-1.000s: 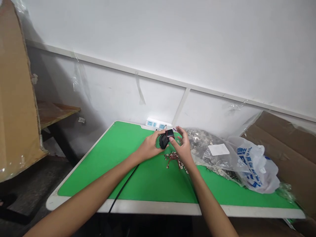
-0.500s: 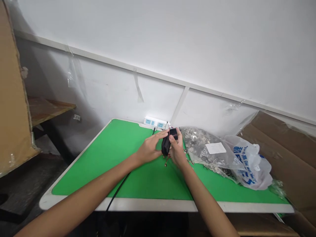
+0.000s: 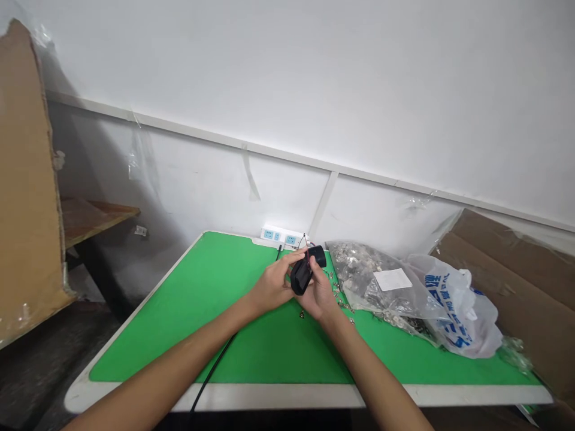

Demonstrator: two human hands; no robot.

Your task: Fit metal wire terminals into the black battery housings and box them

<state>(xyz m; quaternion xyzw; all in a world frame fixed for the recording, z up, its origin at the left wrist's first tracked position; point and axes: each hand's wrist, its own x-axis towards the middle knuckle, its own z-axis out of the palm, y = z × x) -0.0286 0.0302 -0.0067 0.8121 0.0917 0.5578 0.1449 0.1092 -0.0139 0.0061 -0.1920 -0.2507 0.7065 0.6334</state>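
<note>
Between my hands, over the green-topped table [image 3: 206, 287], is a black plastic device [image 3: 300, 278] with a rounded cylindrical end [image 3: 318, 256]. A thin dark wire loops up from it, and a fine red wire shows along its side. My left hand [image 3: 275, 282] grips it from the left, fingertips on its upper part and thumb low. My right hand [image 3: 320, 293] is wrapped round it from below and the right, thumb pressed near the cylindrical end. The device's underside is hidden by the fingers. Several small metal pieces [image 3: 340, 297] lie on the green surface right of my right hand.
A white power strip [image 3: 283, 235] stands at the table's back edge, with a black cable [image 3: 215, 365] running to the front. Right of my hands lie a clear bag [image 3: 359, 266] of metal parts and a white plastic bag [image 3: 467, 311]. Cardboard [image 3: 507, 263] leans at the right.
The black device has turned in my hands, its cylindrical end now sticking out further to the right. My right thumb has shifted on it. The whole view has tilted slightly upward.
</note>
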